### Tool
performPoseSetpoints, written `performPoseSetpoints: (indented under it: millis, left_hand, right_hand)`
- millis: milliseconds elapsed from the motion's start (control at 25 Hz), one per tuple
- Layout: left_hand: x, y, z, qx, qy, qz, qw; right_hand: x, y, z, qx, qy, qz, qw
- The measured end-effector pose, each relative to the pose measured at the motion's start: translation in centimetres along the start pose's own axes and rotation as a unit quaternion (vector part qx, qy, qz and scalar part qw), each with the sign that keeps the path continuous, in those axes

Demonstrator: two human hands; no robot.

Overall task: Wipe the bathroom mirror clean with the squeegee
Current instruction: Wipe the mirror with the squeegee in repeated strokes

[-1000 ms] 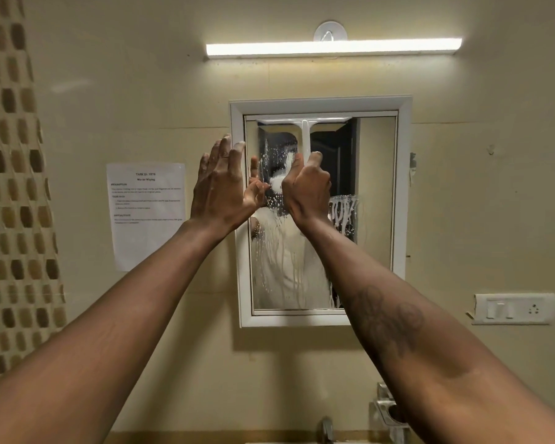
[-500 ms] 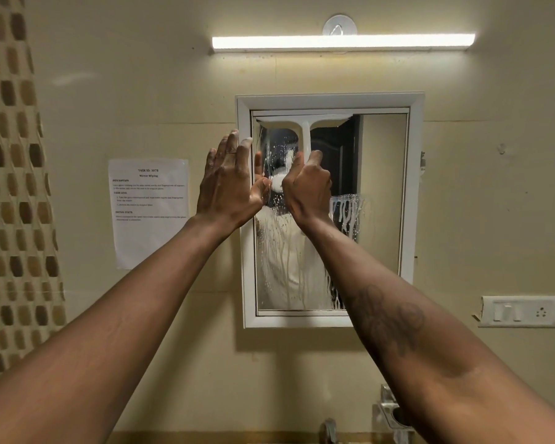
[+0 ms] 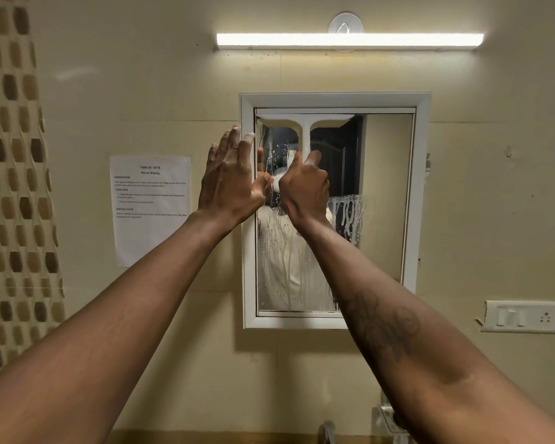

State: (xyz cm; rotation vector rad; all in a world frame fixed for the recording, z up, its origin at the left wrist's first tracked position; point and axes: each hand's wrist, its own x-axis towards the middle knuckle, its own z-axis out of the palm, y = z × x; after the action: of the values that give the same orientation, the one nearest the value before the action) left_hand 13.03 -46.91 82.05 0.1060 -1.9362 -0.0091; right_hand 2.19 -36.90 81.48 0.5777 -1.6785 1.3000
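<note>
A white-framed mirror [image 3: 388,193] hangs on the beige wall. Its left half carries white foam streaks and drops; another patch of runs sits mid-glass. A white squeegee [image 3: 305,123] lies with its blade across the mirror's top left edge, handle pointing down. My right hand [image 3: 305,190] grips that handle. My left hand [image 3: 229,177] rests flat with straight fingers on the mirror's left frame, thumb close to my right hand.
A tube light [image 3: 350,40] glows above the mirror. A printed task sheet [image 3: 151,209] is taped to the wall on the left. A switch plate [image 3: 523,317] sits at lower right, a tap [image 3: 327,431] below, patterned tiles [image 3: 10,187] far left.
The view has drifted so the mirror sits further right in frame. Both hands and the squeegee keep the same place against the mirror's top left.
</note>
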Motion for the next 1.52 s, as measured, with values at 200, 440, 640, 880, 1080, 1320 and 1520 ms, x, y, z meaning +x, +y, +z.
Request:
performPoseSetpoints:
  millis: [200,440,640,880,1080,1320,1520]
  left_hand:
    - [-0.7,0.5,0.8,-0.012,-0.008,0.0,1.0]
    - [-2.2,0.7,1.5,-0.017,-0.03,-0.01,0.999]
    - [-3.5,0.7,2.0,-0.025,-0.044,-0.017,0.999]
    - [-5.1,0.5,2.6,-0.039,-0.059,-0.023,0.997]
    - [-6.5,0.3,3.0,-0.051,-0.074,-0.032,0.995]
    - [-7.9,0.5,2.9,-0.056,-0.082,-0.031,0.995]
    - [-9.0,0.7,2.1,-0.049,-0.089,-0.032,0.994]
  right_hand:
    - [-1.6,0.5,0.3,-0.002,0.0,0.005,1.0]
    - [-4.6,2.1,-0.6,-0.012,-0.034,0.013,0.999]
    - [-7.6,3.7,-1.2,-0.022,-0.049,0.018,0.998]
    - [-11.4,5.6,-1.1,-0.046,-0.04,0.004,0.998]
    - [-14.1,7.4,-1.3,-0.054,-0.06,0.013,0.997]
    - [-18.6,8.8,-2.4,-0.069,-0.085,0.045,0.993]
    - [-20.3,8.4,-3.7,-0.06,-0.099,0.062,0.991]
